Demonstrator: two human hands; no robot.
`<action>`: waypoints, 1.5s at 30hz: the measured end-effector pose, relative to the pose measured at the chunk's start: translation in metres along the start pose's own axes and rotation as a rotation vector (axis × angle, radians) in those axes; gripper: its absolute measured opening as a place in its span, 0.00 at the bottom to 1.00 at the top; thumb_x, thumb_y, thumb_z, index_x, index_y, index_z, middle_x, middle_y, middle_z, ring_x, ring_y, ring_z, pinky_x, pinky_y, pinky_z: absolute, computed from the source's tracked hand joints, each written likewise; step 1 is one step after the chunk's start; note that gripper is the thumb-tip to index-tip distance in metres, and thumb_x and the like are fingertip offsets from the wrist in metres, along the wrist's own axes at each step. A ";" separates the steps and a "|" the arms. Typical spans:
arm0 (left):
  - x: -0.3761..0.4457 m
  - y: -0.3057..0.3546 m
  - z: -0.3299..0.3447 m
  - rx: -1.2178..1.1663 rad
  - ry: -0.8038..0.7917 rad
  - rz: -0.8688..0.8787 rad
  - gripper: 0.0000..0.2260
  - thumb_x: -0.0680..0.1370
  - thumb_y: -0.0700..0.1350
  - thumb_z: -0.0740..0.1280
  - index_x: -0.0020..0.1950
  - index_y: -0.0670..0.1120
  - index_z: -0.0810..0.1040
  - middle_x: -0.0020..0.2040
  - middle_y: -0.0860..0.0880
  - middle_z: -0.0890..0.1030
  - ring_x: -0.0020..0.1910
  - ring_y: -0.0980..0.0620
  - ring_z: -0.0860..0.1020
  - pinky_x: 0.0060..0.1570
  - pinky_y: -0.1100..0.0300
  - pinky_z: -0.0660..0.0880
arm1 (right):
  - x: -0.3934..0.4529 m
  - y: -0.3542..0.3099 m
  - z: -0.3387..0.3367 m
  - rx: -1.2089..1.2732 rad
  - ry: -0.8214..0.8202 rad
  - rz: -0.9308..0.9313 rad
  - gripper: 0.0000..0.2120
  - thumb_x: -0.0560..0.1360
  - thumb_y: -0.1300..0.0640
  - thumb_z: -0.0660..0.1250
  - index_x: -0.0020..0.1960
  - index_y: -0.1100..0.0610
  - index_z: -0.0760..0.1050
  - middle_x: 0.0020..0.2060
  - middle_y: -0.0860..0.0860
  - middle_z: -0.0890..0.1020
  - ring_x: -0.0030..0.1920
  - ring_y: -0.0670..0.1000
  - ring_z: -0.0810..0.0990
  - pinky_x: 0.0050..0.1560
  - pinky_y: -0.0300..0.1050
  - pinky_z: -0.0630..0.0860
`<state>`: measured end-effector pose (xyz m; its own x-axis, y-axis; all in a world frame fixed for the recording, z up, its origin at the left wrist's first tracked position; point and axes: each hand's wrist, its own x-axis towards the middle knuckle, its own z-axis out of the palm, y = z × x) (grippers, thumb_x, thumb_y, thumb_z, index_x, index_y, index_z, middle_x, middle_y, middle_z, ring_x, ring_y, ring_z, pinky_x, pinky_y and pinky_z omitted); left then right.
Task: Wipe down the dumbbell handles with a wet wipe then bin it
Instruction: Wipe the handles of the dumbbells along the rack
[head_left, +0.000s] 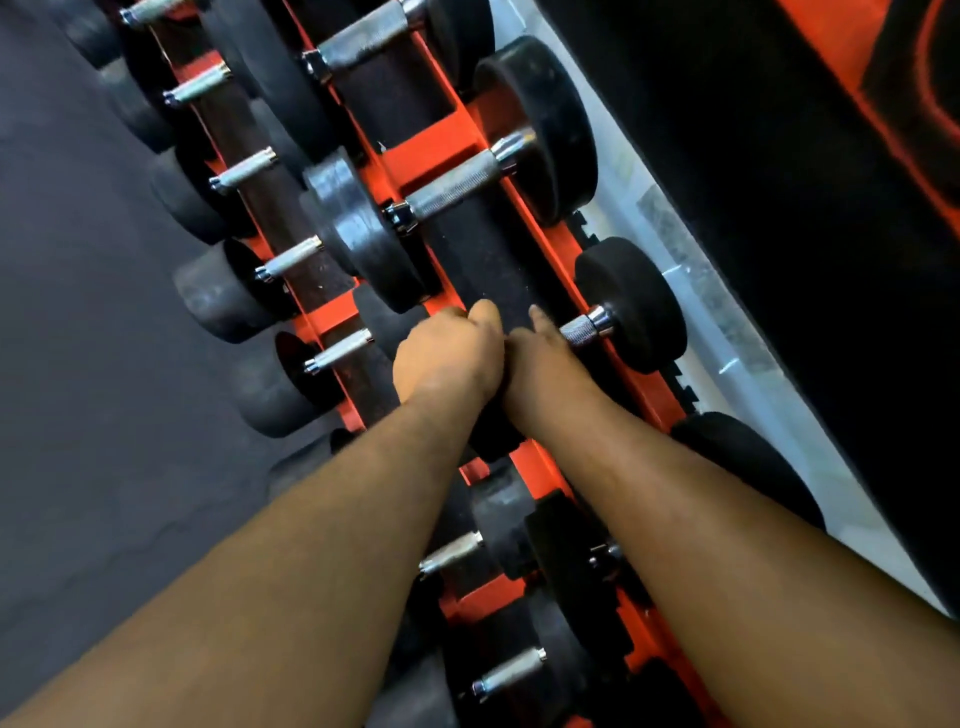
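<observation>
On the orange rack (441, 150) of dumbbells, left hand (447, 358) fisted, right hand (540, 358) gripping a dumbbell handle (582, 330).

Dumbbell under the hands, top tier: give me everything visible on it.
The dumbbell lies across the orange rack. A round black rubbery head shows at its far end, then a chrome collar and a short length of knurled metal handle. The right hand covers the rest, the left hand pressed beside it. No wipe is visible.
</observation>
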<state>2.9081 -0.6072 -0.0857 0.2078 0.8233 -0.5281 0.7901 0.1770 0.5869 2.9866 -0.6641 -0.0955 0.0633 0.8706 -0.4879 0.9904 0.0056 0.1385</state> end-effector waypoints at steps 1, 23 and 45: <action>0.000 -0.001 0.000 0.009 0.003 0.020 0.21 0.81 0.55 0.53 0.54 0.45 0.82 0.59 0.37 0.82 0.60 0.35 0.78 0.57 0.49 0.71 | -0.004 0.000 0.005 -0.020 0.014 0.018 0.19 0.78 0.61 0.53 0.63 0.53 0.76 0.56 0.49 0.79 0.61 0.54 0.73 0.79 0.57 0.45; -0.011 -0.001 0.008 -0.064 0.156 0.032 0.17 0.78 0.55 0.56 0.38 0.46 0.77 0.42 0.43 0.82 0.45 0.39 0.78 0.44 0.53 0.71 | -0.036 0.015 0.030 -0.118 0.266 0.058 0.20 0.77 0.60 0.52 0.65 0.57 0.75 0.55 0.56 0.79 0.63 0.59 0.76 0.76 0.65 0.56; -0.004 -0.009 0.009 -0.009 0.068 0.065 0.15 0.79 0.55 0.57 0.58 0.50 0.78 0.55 0.42 0.83 0.57 0.37 0.78 0.56 0.48 0.72 | -0.056 0.022 0.043 -0.063 0.344 0.266 0.25 0.81 0.55 0.51 0.77 0.61 0.61 0.75 0.60 0.66 0.78 0.61 0.59 0.78 0.62 0.53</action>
<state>2.9059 -0.6173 -0.0944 0.2186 0.8677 -0.4464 0.7710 0.1268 0.6241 3.0106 -0.7334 -0.1023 0.2598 0.9589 -0.1144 0.9350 -0.2202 0.2782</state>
